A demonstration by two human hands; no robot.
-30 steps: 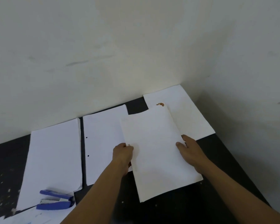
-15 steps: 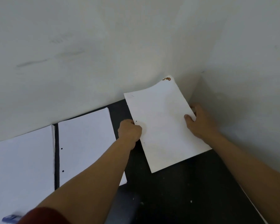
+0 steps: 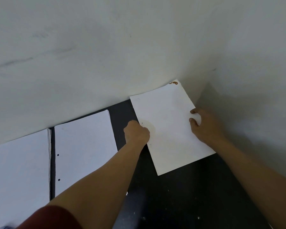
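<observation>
Paper sheet (image 3: 168,129) now in far right corner of black table (image 3: 180,195), top edge against wall (image 3: 106,55). One second ago it was over table middle. Since half second ago, hardly any move.

Two paper piles to left: middle pile (image 3: 84,146) with two small holes, left pile (image 3: 18,171) just beside it. Nothing blocks sheet. Brown spot (image 3: 173,83) on sheet's far corner.

Left hand (image 3: 136,134) curled, pinching sheet's left edge. Right hand (image 3: 205,126) grips right edge, thumb on top.
</observation>
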